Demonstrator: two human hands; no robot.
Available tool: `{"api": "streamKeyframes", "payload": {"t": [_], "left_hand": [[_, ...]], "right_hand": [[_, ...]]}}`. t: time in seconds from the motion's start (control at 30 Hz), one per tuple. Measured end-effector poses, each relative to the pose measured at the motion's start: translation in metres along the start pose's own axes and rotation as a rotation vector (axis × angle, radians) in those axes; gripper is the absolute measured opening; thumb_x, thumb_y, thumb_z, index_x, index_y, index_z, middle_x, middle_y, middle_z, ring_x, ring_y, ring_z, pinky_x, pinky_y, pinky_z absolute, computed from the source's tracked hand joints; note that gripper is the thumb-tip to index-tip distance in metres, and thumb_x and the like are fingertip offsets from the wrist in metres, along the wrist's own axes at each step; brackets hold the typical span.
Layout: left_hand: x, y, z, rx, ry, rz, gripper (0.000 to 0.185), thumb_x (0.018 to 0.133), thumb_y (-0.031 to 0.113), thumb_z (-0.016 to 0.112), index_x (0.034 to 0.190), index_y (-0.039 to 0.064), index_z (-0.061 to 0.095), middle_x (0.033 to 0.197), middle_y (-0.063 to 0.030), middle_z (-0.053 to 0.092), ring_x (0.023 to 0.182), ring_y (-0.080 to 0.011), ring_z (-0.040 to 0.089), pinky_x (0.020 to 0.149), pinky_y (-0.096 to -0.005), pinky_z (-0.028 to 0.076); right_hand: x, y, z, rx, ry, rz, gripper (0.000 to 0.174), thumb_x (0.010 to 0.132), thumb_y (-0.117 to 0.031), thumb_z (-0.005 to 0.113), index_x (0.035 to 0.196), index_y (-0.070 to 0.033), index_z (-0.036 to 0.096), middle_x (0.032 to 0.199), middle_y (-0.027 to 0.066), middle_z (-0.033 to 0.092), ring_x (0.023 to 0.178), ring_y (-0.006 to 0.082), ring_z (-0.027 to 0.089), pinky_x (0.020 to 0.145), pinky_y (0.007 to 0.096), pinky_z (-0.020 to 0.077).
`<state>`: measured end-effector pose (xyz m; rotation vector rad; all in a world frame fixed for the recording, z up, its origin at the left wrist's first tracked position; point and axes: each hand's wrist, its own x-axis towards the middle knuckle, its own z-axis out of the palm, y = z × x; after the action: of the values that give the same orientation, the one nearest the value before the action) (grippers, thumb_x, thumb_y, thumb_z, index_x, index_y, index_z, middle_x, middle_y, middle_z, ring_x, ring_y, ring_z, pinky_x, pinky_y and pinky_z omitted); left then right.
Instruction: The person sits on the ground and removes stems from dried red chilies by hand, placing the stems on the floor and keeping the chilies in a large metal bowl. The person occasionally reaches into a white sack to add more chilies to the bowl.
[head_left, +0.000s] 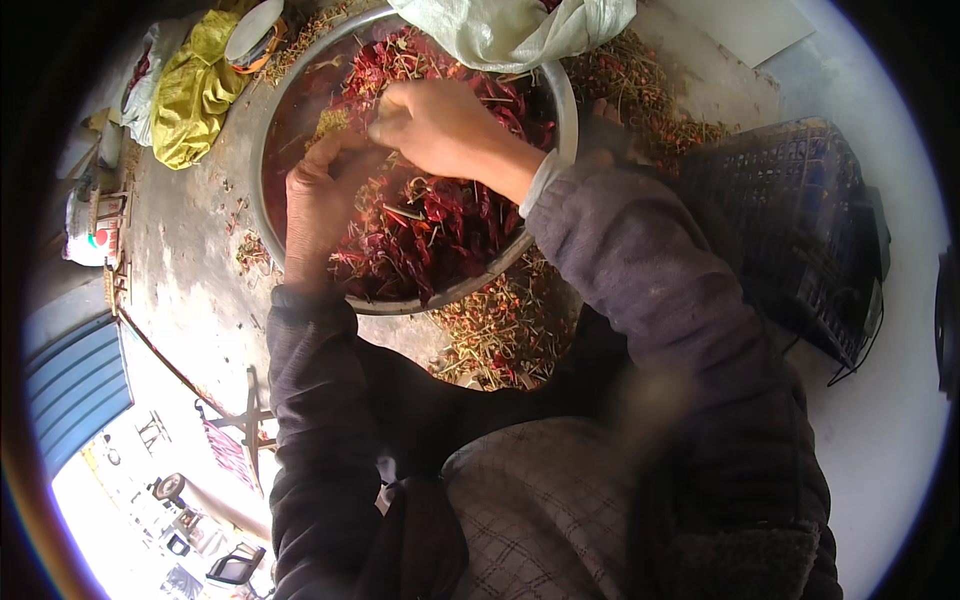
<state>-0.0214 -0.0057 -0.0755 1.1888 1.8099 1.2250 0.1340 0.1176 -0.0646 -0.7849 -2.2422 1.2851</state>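
A large round metal basin (566, 97) lies before me with dried red chili peppers (427, 247) and loose stems in it. My left hand (326, 176) is over the basin's left part, fingers bent near the other hand. My right hand (427, 124) reaches in from the right, its fingers curled together just above the peppers. The fingertips of both hands nearly meet; whether something small is between them cannot be made out. A white woven sack (517, 34) hangs over the basin's far rim.
Stem scraps (502, 330) are strewn on the floor around the basin. A dark plastic crate (780, 187) stands at the right. A yellow sack (196, 97) and a round lidded container (255, 36) are at the upper left. A folding stool (251, 420) stands at the lower left.
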Motion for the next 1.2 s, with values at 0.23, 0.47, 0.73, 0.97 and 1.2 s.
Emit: {"api": "streamKeyframes", "payload": {"t": [0.23,0.47,0.73,0.97,1.2], "left_hand": [[-0.002,0.02,-0.009,-0.021,-0.004,0.04,0.024,0.085,-0.002,0.075,0.108,0.005,0.07,0.087,0.0021,0.069,0.078,-0.004,0.057,0.073,-0.0212,0.047],[0.001,0.018,-0.02,-0.032,-0.147,-0.059,0.019,0.088,0.004,0.067,0.107,0.0,0.067,0.078,0.0018,0.065,0.07,-0.0045,0.052,0.066,-0.0233,0.042],[0.002,0.023,-0.011,-0.331,0.008,-0.048,0.008,0.094,0.005,0.067,0.102,0.004,0.069,0.073,0.0044,0.061,0.063,-0.0022,0.047,0.056,-0.0194,0.035],[0.011,-0.016,-0.018,-0.754,0.104,-0.093,0.007,0.098,0.009,0.063,0.103,0.004,0.066,0.088,-0.0024,0.066,0.074,-0.0125,0.059,0.07,-0.0256,0.049],[0.054,-0.075,-0.011,-0.206,0.176,-0.275,0.021,0.084,0.0,0.072,0.105,0.001,0.068,0.082,-0.0047,0.067,0.071,-0.0115,0.063,0.063,-0.0246,0.052]], "right_hand": [[0.008,-0.006,0.012,-0.226,0.066,-0.191,0.024,0.09,-0.026,0.065,0.09,-0.002,0.07,0.08,0.0178,0.071,0.077,0.0343,0.072,0.07,0.0442,0.0551],[0.001,-0.019,0.027,-0.583,0.18,-0.482,0.013,0.084,-0.019,0.065,0.086,-0.006,0.064,0.073,0.0084,0.071,0.068,0.0276,0.072,0.055,0.0417,0.056],[0.01,-0.026,0.031,0.014,0.373,-0.292,0.028,0.096,-0.026,0.06,0.087,0.0,0.064,0.068,0.0127,0.068,0.066,0.0297,0.07,0.059,0.0412,0.0528],[0.031,-0.02,-0.045,1.111,0.436,0.155,0.025,0.104,-0.02,0.051,0.089,-0.003,0.061,0.073,0.0017,0.061,0.061,0.0148,0.057,0.05,0.0309,0.0418],[-0.034,-0.017,-0.02,0.787,-0.131,0.3,0.02,0.098,-0.011,0.051,0.092,0.005,0.061,0.081,0.0166,0.068,0.065,0.0207,0.069,0.055,0.0339,0.0554]]}}
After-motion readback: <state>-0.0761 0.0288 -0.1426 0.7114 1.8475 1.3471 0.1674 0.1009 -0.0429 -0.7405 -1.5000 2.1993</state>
